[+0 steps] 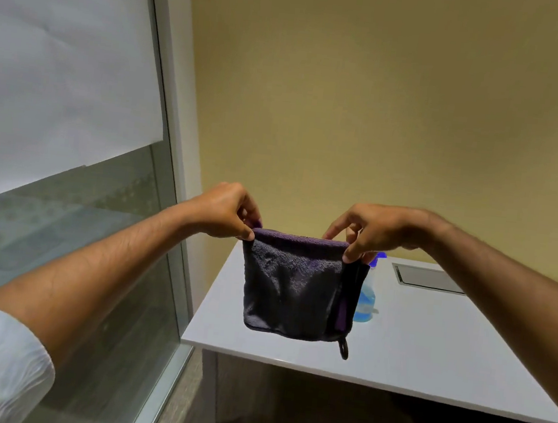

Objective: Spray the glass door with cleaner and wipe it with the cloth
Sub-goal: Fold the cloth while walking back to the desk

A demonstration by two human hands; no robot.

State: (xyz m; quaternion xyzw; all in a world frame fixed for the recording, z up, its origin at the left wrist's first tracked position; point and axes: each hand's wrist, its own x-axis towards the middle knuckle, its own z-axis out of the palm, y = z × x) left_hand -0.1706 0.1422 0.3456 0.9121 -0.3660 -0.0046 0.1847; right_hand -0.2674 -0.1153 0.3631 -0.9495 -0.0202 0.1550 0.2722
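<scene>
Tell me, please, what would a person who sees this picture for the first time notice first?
The eye goes first to the dark purple cloth, held up in the middle of the view and folded over, the left hand and right hand pinching its top corners. Behind it, a blue spray bottle stands on the white table, partly hidden by the cloth. To the left is the glass door, its upper part frosted white.
</scene>
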